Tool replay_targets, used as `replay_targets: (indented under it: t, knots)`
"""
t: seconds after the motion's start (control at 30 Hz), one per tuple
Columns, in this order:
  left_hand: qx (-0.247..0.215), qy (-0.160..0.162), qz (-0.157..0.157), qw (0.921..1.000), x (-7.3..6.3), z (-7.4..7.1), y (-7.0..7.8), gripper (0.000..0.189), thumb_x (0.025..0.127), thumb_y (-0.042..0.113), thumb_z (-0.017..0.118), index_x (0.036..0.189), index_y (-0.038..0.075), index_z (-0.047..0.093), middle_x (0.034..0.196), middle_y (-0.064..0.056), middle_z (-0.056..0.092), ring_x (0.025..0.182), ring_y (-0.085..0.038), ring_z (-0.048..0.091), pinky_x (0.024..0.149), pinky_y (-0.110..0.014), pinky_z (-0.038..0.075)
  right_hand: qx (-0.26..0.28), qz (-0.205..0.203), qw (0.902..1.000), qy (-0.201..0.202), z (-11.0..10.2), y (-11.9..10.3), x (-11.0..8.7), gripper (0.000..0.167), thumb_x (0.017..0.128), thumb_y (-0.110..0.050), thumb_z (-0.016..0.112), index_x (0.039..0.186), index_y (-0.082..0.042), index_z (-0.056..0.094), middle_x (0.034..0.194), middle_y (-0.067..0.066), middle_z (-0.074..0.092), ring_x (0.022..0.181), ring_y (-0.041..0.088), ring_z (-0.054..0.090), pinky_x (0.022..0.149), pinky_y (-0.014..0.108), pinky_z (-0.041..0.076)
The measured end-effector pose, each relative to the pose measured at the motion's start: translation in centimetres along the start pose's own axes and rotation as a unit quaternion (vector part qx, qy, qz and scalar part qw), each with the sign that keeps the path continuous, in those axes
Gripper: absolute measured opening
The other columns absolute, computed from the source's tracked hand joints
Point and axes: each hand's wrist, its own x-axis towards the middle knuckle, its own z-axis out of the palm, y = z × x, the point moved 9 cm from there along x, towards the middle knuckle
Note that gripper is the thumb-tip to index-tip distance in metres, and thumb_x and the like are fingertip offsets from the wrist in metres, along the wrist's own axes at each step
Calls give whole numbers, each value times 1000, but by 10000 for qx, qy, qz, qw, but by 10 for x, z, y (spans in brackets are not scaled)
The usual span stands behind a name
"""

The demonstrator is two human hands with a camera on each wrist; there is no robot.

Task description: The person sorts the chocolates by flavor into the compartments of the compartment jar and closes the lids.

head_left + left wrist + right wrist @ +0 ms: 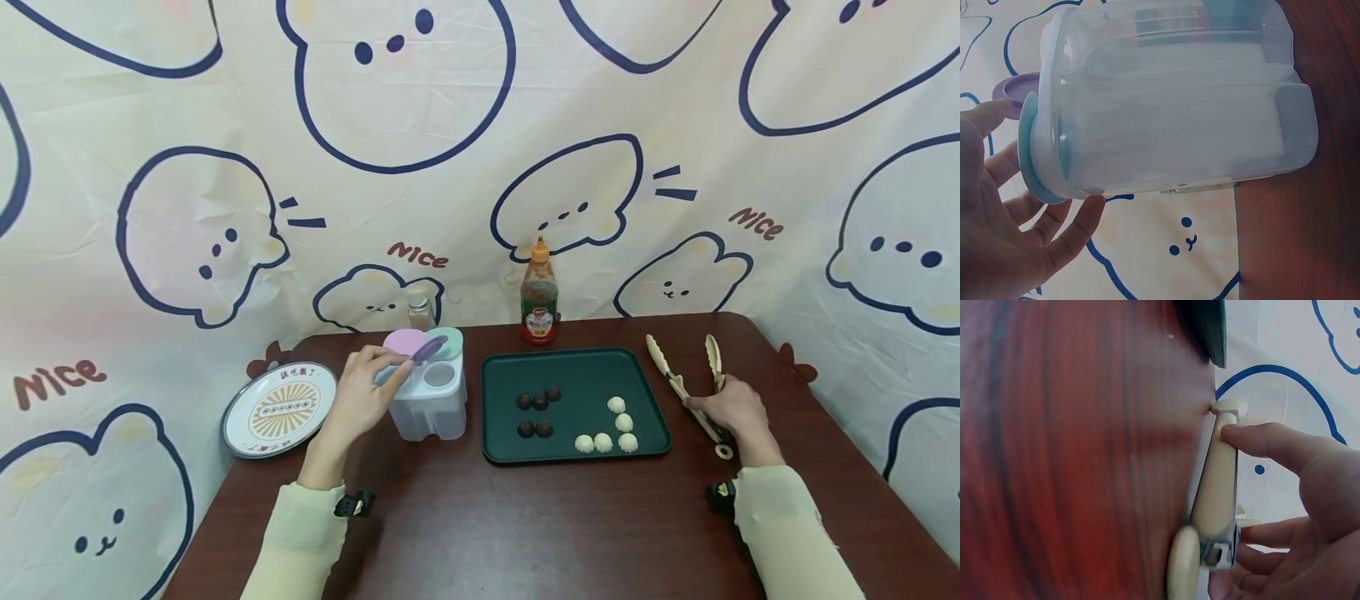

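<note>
Here's the purple lid (429, 350), tilted above the box (429, 414), and the left hand (367, 387) pinches it between thumb and forefinger, the other fingers spread near the blue lid (1027, 150). Cloudy, translucent plastic, that box, its near right well uncovered, pink and mint lids at the back. Across the table (480, 533), the right hand (738, 406) grips the tongs (677, 385), pale arms parted in a V, tips pointing away. Between the hands sits the tray (577, 375), dark green, round-cornered, bearing five dark balls (540, 402) and five ridged cream swirls (624, 422). On the left, the plate (240, 417) shows Chinese characters above a sunburst. Behind stands the sauce bottle (539, 300), orange-capped, label too small to read. And "Nice" repeats in reddish letters across the wrinkled cloth (465, 208).
</note>
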Motion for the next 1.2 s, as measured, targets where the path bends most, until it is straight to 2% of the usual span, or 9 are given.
replay_targets:
  t: [0.23, 0.4, 0.63, 0.7, 0.93, 1.2]
  knots:
    - [61, -81, -60, 9999, 0, 1, -1, 48, 99, 50, 53, 115, 10, 73, 125, -13, 59, 122, -31, 43, 102, -54, 36, -8, -26, 9999, -170, 1, 4, -1, 97, 87, -44, 68, 149, 15, 22, 141, 44, 34, 119, 60, 42, 91, 66, 42]
    - [64, -66, -23, 10000, 1, 1, 0, 47, 100, 49, 53, 116, 10, 73, 125, -13, 59, 122, -31, 44, 102, -54, 37, 43, -157, 9999, 35, -4, 2, -2, 92, 86, -41, 69, 146, 14, 27, 135, 43, 39, 114, 58, 46, 88, 64, 42]
    - [75, -56, 20, 10000, 1, 0, 0, 46, 100, 48, 52, 116, 10, 73, 124, -14, 60, 121, -31, 44, 100, -54, 37, 192, -180, 9996, 54, -4, -1, -1, 97, 87, -39, 68, 150, 15, 19, 140, 45, 29, 120, 60, 37, 97, 68, 37]
    - [71, -48, 22, 10000, 1, 0, 0, 46, 100, 48, 52, 116, 10, 73, 124, -13, 60, 120, -31, 44, 100, -54, 37, 234, -157, 9996, 24, -3, 0, 0, 99, 87, -43, 68, 150, 15, 18, 140, 45, 29, 121, 59, 37, 97, 68, 38]
    - [15, -25, 4, 10000, 1, 1, -1, 47, 100, 49, 53, 115, 10, 73, 124, -13, 59, 121, -31, 43, 101, -53, 37, 293, 38, 9994, 184, -3, 0, 0, 120, 84, -74, 57, 149, 17, 14, 141, 44, 33, 122, 56, 42, 98, 66, 40]
    - [73, 71, 66, 9999, 1, 0, 1, 46, 100, 47, 55, 114, 8, 74, 122, -14, 62, 121, -33, 46, 101, -54, 37, 93, 213, 9991, 368, -5, 2, -3, 120, 83, -76, 55, 151, 13, 13, 137, 42, 39, 114, 57, 48, 88, 64, 43]
